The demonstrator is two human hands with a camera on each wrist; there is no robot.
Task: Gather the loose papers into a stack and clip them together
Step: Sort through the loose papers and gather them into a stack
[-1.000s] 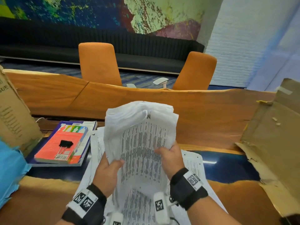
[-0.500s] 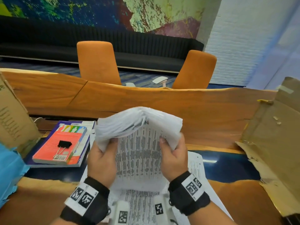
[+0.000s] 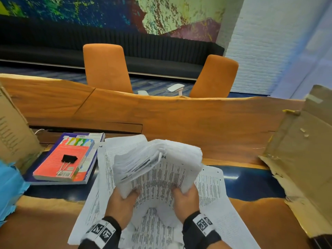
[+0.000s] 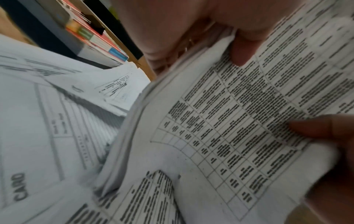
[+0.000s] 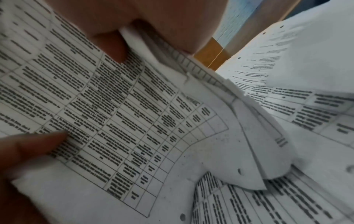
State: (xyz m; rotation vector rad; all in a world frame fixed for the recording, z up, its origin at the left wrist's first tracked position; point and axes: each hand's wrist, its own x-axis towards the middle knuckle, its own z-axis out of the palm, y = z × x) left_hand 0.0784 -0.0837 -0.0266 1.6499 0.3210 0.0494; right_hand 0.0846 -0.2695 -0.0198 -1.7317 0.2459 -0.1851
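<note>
Gripping a thick bundle of printed papers [image 3: 158, 169] from both sides, the left hand [image 3: 122, 203] and right hand [image 3: 186, 200] hold it up off the worktop [image 3: 188, 121], each grip curled round a side edge with the thumb on the printed face. The wrist views show the left thumb [image 4: 243, 51] and the right thumb [image 5: 113, 45] pressing the tabled page, fingers behind the sheets. The bundle's top edge flops forward and curls over, its sheet edges fanned and uneven; its lower edge sags between the wrists. Under the hands more loose sheets [image 3: 213, 191] lie spread flat on the worktop, their edges skewed. To the left, just beside these sheets, sit stacked books [image 3: 70, 159] with a black binder clip [image 3: 69, 159] resting on the red cover, well apart from either hand. A cardboard flap [image 3: 301, 159] stands at the right edge and another cardboard piece [image 3: 12, 133] at the left, hemming in the sides; bare wood lies between the papers and the right flap. Two orange chairs [image 3: 106, 67] stand beyond the far edge.
</note>
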